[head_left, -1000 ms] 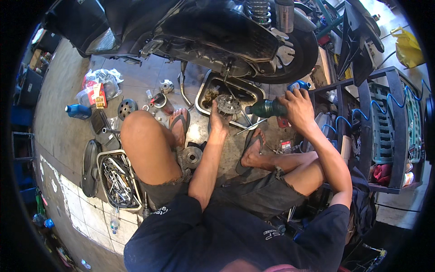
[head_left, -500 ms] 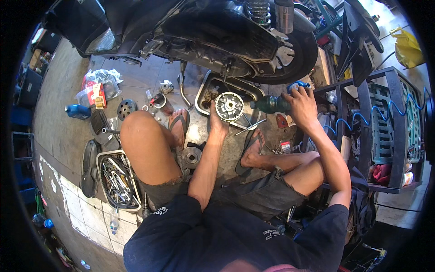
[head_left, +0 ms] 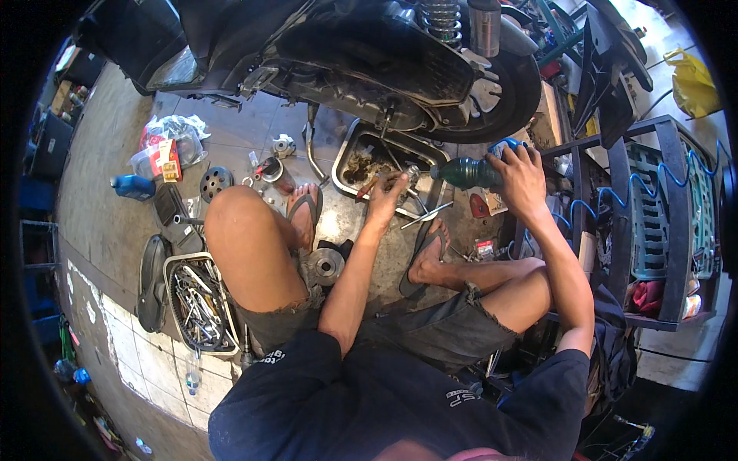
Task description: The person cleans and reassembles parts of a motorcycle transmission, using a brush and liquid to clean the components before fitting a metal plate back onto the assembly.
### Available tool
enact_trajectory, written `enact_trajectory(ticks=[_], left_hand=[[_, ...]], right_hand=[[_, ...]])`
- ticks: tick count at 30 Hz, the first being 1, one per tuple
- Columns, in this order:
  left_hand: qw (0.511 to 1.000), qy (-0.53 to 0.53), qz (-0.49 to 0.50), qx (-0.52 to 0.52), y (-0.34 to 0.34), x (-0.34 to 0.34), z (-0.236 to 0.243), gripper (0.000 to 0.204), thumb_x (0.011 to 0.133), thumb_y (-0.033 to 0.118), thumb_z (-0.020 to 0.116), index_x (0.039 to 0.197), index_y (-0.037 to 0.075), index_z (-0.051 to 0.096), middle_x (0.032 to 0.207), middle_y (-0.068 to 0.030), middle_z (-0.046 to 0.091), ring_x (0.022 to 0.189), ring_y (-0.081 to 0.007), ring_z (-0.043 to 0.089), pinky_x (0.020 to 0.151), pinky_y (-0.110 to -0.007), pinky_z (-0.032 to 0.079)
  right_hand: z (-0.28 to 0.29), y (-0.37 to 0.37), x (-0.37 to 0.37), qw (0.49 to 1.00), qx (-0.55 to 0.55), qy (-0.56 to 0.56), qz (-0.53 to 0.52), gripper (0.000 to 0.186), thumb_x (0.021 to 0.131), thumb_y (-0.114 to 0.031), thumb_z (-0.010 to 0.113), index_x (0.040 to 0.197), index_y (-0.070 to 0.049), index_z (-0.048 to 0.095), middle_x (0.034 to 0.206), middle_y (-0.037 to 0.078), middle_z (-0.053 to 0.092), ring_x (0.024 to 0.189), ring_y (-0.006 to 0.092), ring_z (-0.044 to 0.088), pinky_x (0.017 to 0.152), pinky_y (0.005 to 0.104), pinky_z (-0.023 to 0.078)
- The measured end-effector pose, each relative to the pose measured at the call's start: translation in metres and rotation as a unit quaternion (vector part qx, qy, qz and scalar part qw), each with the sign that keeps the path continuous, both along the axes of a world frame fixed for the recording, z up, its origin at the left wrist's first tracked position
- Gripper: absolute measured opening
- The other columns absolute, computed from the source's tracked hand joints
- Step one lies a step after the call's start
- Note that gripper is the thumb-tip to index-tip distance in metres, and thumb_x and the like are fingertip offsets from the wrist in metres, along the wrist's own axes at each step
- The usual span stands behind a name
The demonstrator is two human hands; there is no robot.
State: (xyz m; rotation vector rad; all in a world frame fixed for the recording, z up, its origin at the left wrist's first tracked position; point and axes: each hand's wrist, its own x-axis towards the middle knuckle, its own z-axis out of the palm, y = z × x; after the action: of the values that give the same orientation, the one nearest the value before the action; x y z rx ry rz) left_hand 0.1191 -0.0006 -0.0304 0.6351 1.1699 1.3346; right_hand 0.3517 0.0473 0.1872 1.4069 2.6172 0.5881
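Observation:
My right hand [head_left: 523,184] is wrapped round a dark green plastic bottle [head_left: 470,174], which lies nearly level with its neck pointing left. Just left of the neck, my left hand [head_left: 387,198] grips a round silver metal part [head_left: 413,178], tilted so that little of its face shows. Both are over the right side of a rectangular metal pan [head_left: 343,147]. Inside the pan lies a dirty brown clump [head_left: 358,164], with a thin rod beside it. I cannot make out whether liquid leaves the bottle.
A scooter [head_left: 361,61] stands across the far side. On the floor at left are a blue bottle [head_left: 132,187], plastic bags and a tray of tools [head_left: 201,303]. A black metal rack [head_left: 615,223] with green cases stands at right. A ringed metal part [head_left: 328,265] lies between my legs.
My left hand has turned and tilted the round metal part, which showed its full face before, and moved slightly right. The bottle has shifted a little to the right with my right hand.

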Motion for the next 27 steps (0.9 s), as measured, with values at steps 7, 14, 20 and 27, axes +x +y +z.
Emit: enact_trajectory(ticks=[7,14,20,27], left_hand=[[0.945,0.312,-0.051,0.084,-0.004,0.002,-0.007,0.047,0.074,0.031,0.087,0.095,0.002,0.056,0.1,-0.0148,0.061,0.102,-0.033,0.057,0.094,-0.04,0.045],[0.857,0.463,-0.044,0.222,-0.01,0.007,-0.003,0.04,0.066,0.023,0.084,0.084,0.006,0.053,0.096,-0.0102,0.055,0.109,-0.0334,0.048,0.107,-0.056,0.024],[0.803,0.527,-0.066,0.272,-0.013,0.006,0.003,0.037,0.067,0.023,0.083,0.086,0.007,0.057,0.106,-0.0092,0.056,0.116,-0.0332,0.047,0.105,-0.056,0.024],[0.801,0.515,-0.1,0.288,-0.016,0.004,0.006,0.038,0.069,0.022,0.083,0.097,0.007,0.063,0.125,-0.0078,0.058,0.121,-0.0327,0.046,0.104,-0.055,0.025]], right_hand=[[0.004,-0.002,-0.001,0.999,-0.004,0.008,0.038,0.041,0.078,-0.019,0.069,0.119,-0.02,0.073,0.109,0.004,0.064,0.113,0.0237,0.057,0.106,0.0444,0.039],[0.005,-0.002,0.006,0.998,-0.006,-0.037,0.043,0.037,0.081,-0.019,0.064,0.117,-0.017,0.074,0.11,0.004,0.065,0.115,0.0231,0.057,0.107,0.043,0.04],[0.002,0.001,0.013,0.999,0.005,-0.033,0.0,0.037,0.082,-0.013,0.062,0.117,-0.016,0.073,0.113,0.007,0.066,0.119,0.0245,0.057,0.108,0.0443,0.039],[0.0,0.0,0.009,0.999,0.023,-0.02,0.029,0.04,0.08,-0.012,0.062,0.119,-0.017,0.072,0.108,0.007,0.064,0.114,0.024,0.058,0.105,0.0431,0.04]])
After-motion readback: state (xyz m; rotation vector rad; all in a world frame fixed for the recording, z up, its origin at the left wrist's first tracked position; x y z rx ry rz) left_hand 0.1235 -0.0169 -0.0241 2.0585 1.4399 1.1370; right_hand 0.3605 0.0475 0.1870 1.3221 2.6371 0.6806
